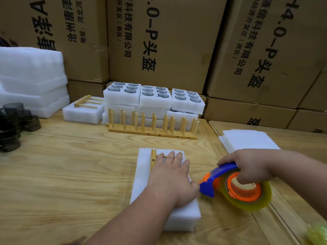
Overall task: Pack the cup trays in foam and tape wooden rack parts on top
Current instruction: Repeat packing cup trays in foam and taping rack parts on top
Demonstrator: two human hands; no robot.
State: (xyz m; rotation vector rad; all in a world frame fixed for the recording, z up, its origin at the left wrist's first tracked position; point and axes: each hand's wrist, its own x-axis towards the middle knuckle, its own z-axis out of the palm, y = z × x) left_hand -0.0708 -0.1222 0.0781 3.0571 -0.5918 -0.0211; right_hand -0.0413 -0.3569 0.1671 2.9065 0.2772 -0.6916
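A white foam block (141, 183) lies on the wooden table near me, with a small wooden rack part (153, 159) on top. My left hand (169, 175) presses flat on the rack part and the foam, fingers spread. My right hand (247, 167) grips a blue and orange tape dispenser (235, 186) with a roll of yellowish clear tape. Its blue blade end touches the right side of the foam block beside my left thumb.
A long wooden peg rack (152, 128) stands mid-table before stacked foam trays holding cups (154, 96). Another foam block with a rack part (83, 110) sits left of them. Dark cups (12, 124) pile at far left, foam sheets (247, 140) at right, cardboard boxes behind.
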